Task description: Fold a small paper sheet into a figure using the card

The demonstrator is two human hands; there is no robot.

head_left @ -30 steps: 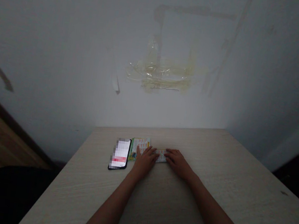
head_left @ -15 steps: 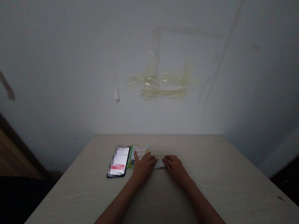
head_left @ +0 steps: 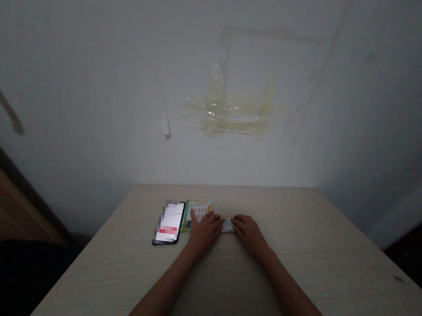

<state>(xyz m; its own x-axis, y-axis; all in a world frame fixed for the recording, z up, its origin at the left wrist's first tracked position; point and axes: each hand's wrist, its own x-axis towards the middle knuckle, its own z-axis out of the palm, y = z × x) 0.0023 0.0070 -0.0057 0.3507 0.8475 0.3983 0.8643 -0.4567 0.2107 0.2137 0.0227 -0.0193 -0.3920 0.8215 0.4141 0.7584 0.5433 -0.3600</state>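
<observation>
The pale wood-grain table (head_left: 297, 273) runs up to the white wall (head_left: 88, 85), with its far edge touching or nearly touching the wall's foot. Its left edge slants down toward a dark rounded shape (head_left: 5, 271) at the lower left, and its right edge falls away into shadow. The things on it are gathered near the far left corner, well clear of the near edge. From the right hand (head_left: 249, 234) across to the right edge the tabletop lies bare, and so does the broad strip between the forearms and the near edge. A phone (head_left: 170, 222) with a lit screen lies flat near the left edge, and a green-edged printed sheet (head_left: 197, 210) lies just beside it on the right. A small pale packet (head_left: 227, 225) lies flat on the table between the two hands, close to the sheet's right side. The left hand (head_left: 204, 232) rests palm down with its fingers spread and loose, covering the sheet's near right corner, and its fingertips reach the packet's left end. The right hand rests knuckles up with its fingers bent onto the packet's right end; whether they pinch it is too small and dim to tell. Both forearms stretch straight in from the near edge and converge on the packet. Yellowed tape residue (head_left: 226, 116) marks the wall above.
</observation>
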